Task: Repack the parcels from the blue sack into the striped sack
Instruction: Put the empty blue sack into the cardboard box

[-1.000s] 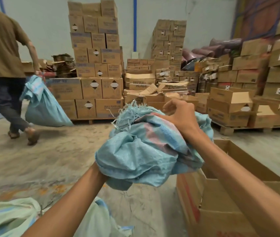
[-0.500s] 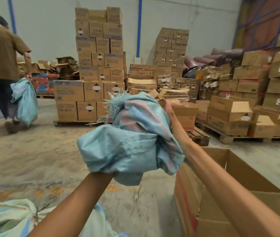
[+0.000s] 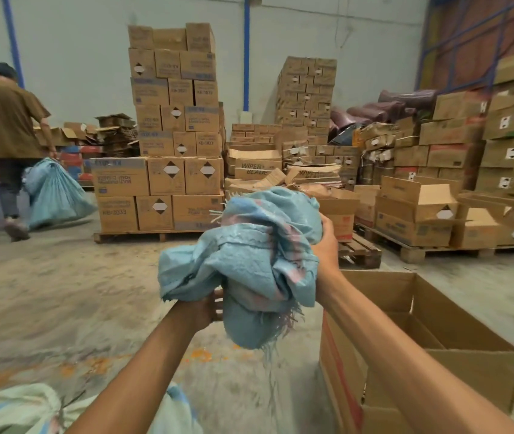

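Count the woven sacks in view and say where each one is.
3. A bunched blue sack is held up by the left hand and right hand; another blue sack is carried by the walking person; a pale sack lies bottom left. Others may be hidden.

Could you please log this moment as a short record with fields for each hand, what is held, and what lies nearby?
left hand: left hand grips the lower edge of the crumpled blue sack
right hand: right hand holds the sack's upper right side
sack state: bunched up, raised off the floor, frayed threads hanging
right of the arms: open cardboard box, inside mostly hidden
bottom left: pale sack on the floor
background: another person walking off with a blue bag
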Available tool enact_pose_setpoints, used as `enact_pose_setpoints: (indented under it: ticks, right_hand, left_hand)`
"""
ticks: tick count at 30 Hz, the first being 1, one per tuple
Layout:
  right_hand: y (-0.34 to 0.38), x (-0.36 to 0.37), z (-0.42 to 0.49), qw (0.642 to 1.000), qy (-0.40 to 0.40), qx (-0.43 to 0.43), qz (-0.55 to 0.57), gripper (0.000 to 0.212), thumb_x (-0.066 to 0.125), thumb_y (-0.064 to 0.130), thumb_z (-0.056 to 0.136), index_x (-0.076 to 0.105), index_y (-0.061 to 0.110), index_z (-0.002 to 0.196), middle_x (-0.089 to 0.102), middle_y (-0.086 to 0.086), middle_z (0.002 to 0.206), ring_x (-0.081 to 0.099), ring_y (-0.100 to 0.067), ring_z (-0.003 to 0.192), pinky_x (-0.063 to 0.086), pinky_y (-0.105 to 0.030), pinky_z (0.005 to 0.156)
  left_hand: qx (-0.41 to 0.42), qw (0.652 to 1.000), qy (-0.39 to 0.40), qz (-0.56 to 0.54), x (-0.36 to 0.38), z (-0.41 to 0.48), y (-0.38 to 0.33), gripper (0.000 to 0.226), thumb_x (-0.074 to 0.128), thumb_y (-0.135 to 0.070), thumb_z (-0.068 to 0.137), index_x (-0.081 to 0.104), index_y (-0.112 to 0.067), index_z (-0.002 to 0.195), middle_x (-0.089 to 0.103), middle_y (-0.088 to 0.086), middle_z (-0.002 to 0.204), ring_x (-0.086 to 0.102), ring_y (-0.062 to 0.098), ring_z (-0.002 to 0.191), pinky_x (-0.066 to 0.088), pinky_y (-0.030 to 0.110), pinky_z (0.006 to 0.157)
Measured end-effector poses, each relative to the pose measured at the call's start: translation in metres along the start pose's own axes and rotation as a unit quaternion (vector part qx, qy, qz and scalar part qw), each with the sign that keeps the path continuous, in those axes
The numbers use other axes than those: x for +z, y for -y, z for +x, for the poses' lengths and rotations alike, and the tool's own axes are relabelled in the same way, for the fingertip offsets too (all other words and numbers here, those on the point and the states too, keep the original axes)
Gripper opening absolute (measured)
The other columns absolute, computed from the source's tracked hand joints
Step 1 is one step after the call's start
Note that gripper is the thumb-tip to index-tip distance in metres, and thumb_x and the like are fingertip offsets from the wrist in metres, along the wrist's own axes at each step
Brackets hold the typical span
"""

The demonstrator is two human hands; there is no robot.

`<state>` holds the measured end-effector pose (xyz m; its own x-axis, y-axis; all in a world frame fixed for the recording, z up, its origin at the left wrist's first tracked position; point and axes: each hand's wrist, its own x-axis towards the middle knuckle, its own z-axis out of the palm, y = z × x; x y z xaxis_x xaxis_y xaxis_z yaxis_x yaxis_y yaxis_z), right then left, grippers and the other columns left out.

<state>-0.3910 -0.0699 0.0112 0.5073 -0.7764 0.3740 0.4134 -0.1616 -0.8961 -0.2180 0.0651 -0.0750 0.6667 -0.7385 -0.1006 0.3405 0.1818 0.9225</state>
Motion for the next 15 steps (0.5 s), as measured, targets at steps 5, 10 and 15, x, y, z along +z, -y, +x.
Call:
enact_pose_setpoints:
  ticks: [5, 10, 15]
  right_hand:
    - [-0.005, -0.012, 0.008, 0.962, -0.155, -0.138, -0.176, 0.079, 0.088, 0.042, 0.067, 0.042, 0.047, 0.131, 0.059, 0.015, 0.114, 0.059, -0.014, 0.107, 0.051, -0.037, 0.091]
    - [-0.013, -0.012, 0.006, 0.921, -0.224, -0.221, -0.23, 0.078, 0.082, 0.03, 0.077, 0.039, 0.041, 0.14, 0.059, 0.003, 0.126, 0.054, -0.008, 0.105, 0.045, -0.026, 0.085]
    - [-0.025, 0.014, -0.004, 0.964, -0.165, -0.153, -0.142, 0.077, 0.083, 0.038, 0.076, 0.042, 0.04, 0.142, 0.059, 0.017, 0.12, 0.059, -0.009, 0.109, 0.05, -0.03, 0.094]
  left_hand:
    - [-0.083, 0.987, -0.139, -0.015, -0.024, -0.007, -0.004, 0.029, 0.039, -0.036, 0.103, 0.053, -0.011, 0.098, 0.068, 0.017, 0.085, 0.064, 0.028, 0.075, 0.054, 0.038, 0.069]
    - [0.077, 0.937, -0.338, 0.03, -0.014, 0.001, -0.008, 0.07, 0.053, -0.065, 0.076, 0.051, -0.016, 0.126, 0.064, 0.013, 0.119, 0.063, 0.037, 0.107, 0.049, 0.055, 0.094]
    - [0.074, 0.992, 0.052, 0.088, 0.064, -0.045, -0.049, 0.069, 0.056, -0.074, 0.078, 0.065, -0.022, 0.123, 0.072, 0.007, 0.117, 0.069, 0.024, 0.106, 0.054, 0.043, 0.09]
